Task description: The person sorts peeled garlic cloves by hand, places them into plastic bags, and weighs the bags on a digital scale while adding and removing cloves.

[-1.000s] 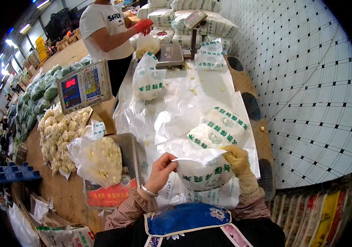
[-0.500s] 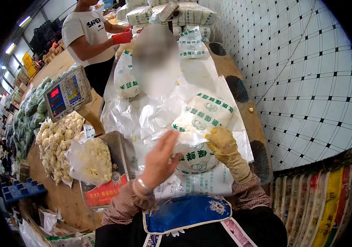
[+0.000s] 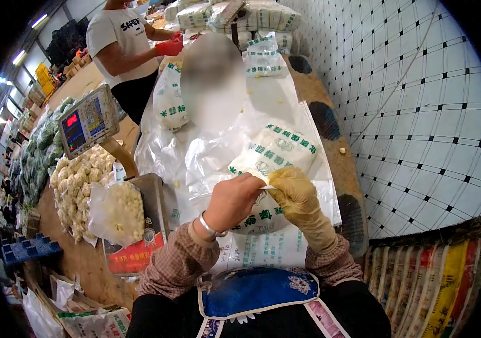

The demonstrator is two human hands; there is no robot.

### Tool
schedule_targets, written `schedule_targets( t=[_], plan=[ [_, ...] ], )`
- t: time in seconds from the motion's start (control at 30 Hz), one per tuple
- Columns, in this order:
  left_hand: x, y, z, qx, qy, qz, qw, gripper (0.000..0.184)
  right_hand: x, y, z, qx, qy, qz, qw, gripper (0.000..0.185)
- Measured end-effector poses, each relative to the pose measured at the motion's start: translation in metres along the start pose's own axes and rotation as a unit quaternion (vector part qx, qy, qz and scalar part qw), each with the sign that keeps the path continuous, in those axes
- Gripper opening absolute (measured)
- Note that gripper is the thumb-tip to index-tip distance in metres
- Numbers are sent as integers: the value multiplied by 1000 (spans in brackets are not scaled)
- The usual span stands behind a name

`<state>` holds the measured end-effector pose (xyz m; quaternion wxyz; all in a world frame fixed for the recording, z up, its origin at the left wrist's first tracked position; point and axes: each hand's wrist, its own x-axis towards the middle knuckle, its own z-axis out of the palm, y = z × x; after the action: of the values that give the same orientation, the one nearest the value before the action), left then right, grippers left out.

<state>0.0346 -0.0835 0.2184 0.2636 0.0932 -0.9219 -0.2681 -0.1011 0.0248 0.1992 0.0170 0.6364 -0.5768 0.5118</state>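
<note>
"Pinching something there, I see. What has the left hand [image 3: 232, 200] got?"

"A narrow white edge at the top of the printed bag [image 3: 260, 221]. Its fingers are closed on it, knuckles up, a bangle [image 3: 208, 225] at the wrist."

"And the right hand [image 3: 295, 196]?"

"Wearing a yellow glove [image 3: 316, 226], up close against the left, and gripping the same edge from its own side. The fingertips I can't make out well."

"So where's the bag itself?"

"Just under both hands, green lettering showing, on the white sheeting [image 3: 274, 101]. A second bag [image 3: 280, 147], printed alike, lies just beyond it."

"Anything off to the left?"

"A scale [image 3: 153, 205] with a clear bag of pale pieces [image 3: 117, 217] on it, its display [image 3: 88, 122] lit red. Farther back, a co-worker [image 3: 119, 42] in red gloves [image 3: 170, 47] stands beside the table [image 3: 342, 163]."
</note>
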Motion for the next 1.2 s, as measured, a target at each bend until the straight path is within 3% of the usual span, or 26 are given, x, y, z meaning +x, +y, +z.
schedule_targets(
  t=[0.17,0.37,0.43,0.5,0.57,0.73,0.83,0.93,0.97,1.0,1.03,1.1,1.2],
  plan=[
    [-1,-15,9,-11,-4,-36,999,4,0,24,-6,-60,-35,-18,997,12],
    [-2,-33,21,52,-22,-58,997,7,11,36,-9,-152,-174,42,972,7],
    [1,-28,20,65,-23,-67,995,6,26,20,-8,-200,-154,16,968,9],
    [4,-24,19,64,-16,-39,997,6,26,20,2,-227,-190,28,955,7],
    [6,-29,22,56,-28,-33,998,6,24,25,8,-281,-248,-30,926,7],
    [7,-35,28,39,-64,-24,997,6,19,26,14,-289,-244,-74,923,6],
    [1,-26,38,102,-15,-41,994,3,14,29,16,-261,-226,8,939,7],
    [-2,-28,44,122,38,0,992,8,2,41,24,-177,-169,60,968,11],
    [-1,-28,46,134,47,10,990,9,-4,48,28,-12,-146,168,975,13],
    [-3,-27,47,147,57,20,987,10,-9,52,32,154,-118,271,943,15],
    [-3,-27,47,146,56,18,988,10,-14,55,37,154,-119,272,942,15],
    [-4,-26,48,157,76,32,984,10,-22,53,46,382,-27,355,853,16],
    [-4,-24,49,117,113,26,986,10,-26,45,51,443,58,376,812,14]
  ],
)
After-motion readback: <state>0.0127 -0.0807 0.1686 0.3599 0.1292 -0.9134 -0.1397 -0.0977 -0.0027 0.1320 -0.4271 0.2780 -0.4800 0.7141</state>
